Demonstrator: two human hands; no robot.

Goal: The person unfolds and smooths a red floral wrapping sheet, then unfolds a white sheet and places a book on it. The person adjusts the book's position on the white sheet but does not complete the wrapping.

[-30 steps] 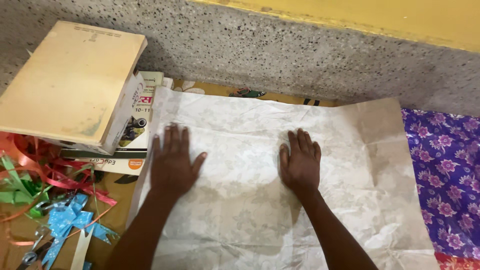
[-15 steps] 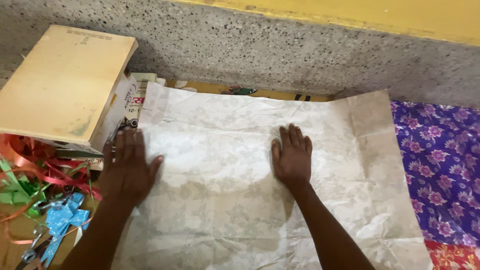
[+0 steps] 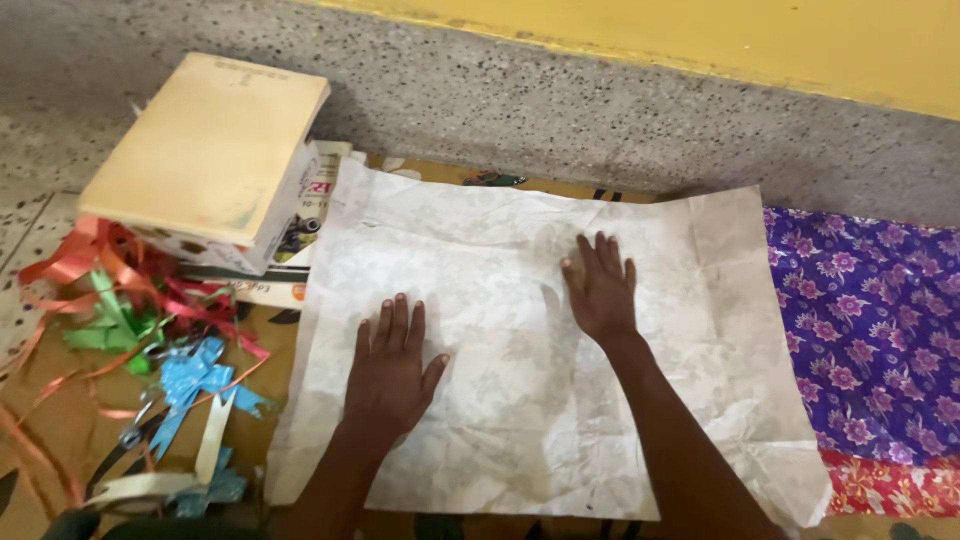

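Our left hand point(image 3: 392, 375) lies flat, palm down, fingers straight and close together with the thumb splayed out to the right, gripping nothing; it presses on the sheet of pale floral wrapping paper point(image 3: 500, 370) toward the sheet's lower left part. Our right hand point(image 3: 602, 290) is flat as well, fingers extended and only slightly fanned, thumb tucked alongside, holding nothing; it rests on the same sheet nearer the middle and farther from us than the left. The two hands are apart, with bare paper between them.

The paper is spread open on the floor, creased and wrinkled, its far edge near the base of the speckled stone ledge point(image 3: 560, 110). Its right edge touches or overlaps a purple flowered cloth point(image 3: 880, 320), and a red patterned cloth point(image 3: 900, 490) shows at the lower right corner.

To the left of the sheet a tan cardboard box point(image 3: 205, 155) sits tilted on a stack of books point(image 3: 285, 280); the sheet's left edge lies just beside those books. Nearer us on the left lies a tangle of ribbons: red and orange ribbons point(image 3: 110, 265), a green ribbon bow point(image 3: 115, 325), a light blue ribbon bow point(image 3: 195, 375) and a cream ribbon strip point(image 3: 210, 450). A yellow wall band point(image 3: 750, 35) runs above the ledge
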